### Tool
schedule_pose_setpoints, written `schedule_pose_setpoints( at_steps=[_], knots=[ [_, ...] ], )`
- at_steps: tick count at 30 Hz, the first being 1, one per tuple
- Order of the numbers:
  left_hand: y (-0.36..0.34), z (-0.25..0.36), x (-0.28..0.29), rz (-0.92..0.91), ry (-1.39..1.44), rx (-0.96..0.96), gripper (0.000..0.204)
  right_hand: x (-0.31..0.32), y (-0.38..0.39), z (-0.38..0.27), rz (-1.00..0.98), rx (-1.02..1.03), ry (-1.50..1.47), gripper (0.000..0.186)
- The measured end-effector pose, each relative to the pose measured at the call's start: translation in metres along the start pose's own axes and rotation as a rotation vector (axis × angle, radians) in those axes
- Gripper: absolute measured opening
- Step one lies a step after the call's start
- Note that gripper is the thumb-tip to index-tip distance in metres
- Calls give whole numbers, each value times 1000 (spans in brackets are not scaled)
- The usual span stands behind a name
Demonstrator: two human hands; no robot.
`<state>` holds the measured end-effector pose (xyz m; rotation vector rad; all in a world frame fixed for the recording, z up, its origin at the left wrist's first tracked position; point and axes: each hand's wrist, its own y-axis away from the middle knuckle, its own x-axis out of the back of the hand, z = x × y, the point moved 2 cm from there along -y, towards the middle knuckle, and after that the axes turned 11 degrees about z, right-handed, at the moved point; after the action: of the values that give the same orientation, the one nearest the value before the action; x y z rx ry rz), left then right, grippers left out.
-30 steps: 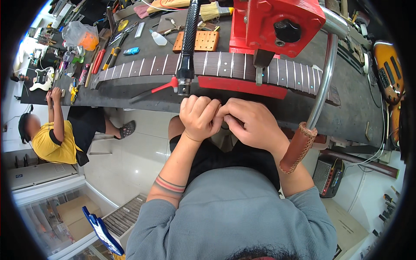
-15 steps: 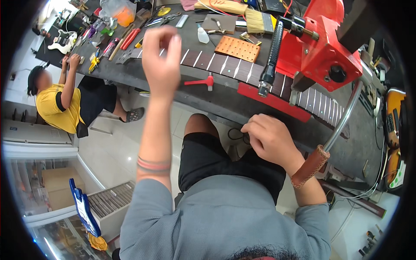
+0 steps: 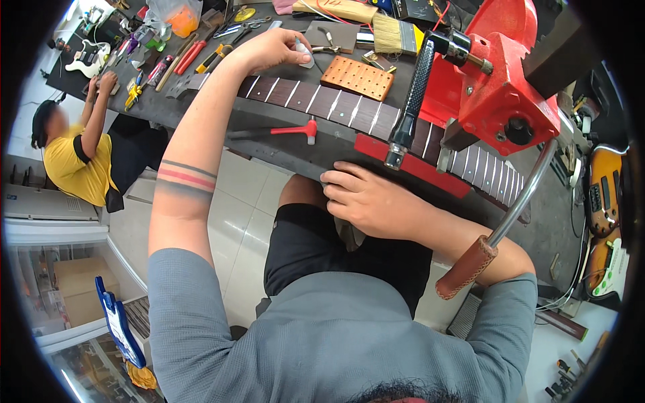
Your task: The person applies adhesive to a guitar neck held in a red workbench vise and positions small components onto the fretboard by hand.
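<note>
My left hand (image 3: 277, 52) reaches over the bench with its fingers closed around a small translucent squeeze bottle (image 3: 304, 56), which still appears to be at bench level. My right hand (image 3: 363, 203) is at the bench's front edge, fingers loosely bent and slightly apart, with nothing seen in them; its thumb and palm are hidden. Between my hands and the tools runs a dark guitar neck (image 3: 327, 104) with metal frets. Its body-side part passes under a red press (image 3: 500, 87). A red-headed small hammer (image 3: 295, 129) lies at the front edge, left of my right hand.
A drilled wooden block (image 3: 357, 78) and a wide brush (image 3: 396, 35) lie behind the neck. The press lever's leather-wrapped grip (image 3: 467, 267) hangs over my right forearm. Pliers and other hand tools fill the far left bench. Another person in yellow (image 3: 79, 164) works at left.
My left hand has come down from above the bench and closed on the squeeze bottle. My right hand has moved left and up to the bench edge.
</note>
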<state>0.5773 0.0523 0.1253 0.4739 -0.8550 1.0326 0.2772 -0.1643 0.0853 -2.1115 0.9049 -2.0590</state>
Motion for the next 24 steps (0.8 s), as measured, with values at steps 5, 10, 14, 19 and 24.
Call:
schedule_pose_setpoints(
  at_steps=[5,10,14,19,24],
  knots=[
    [-2,-14,6,1,-53,30,46,1,0,-2,-37,2,16,21],
    [38,32,20,265,65,-3,39,-1,6,1,-27,-17,15,18],
    [96,69,17,549,843,-157,33,-1,8,1,-13,-17,17,17],
    [182,90,-22,602,1128,-130,25,2,9,-1,-18,-17,12,18],
    [228,88,-73,643,997,-72,37,1,8,0,-24,-4,-6,18]
  ],
)
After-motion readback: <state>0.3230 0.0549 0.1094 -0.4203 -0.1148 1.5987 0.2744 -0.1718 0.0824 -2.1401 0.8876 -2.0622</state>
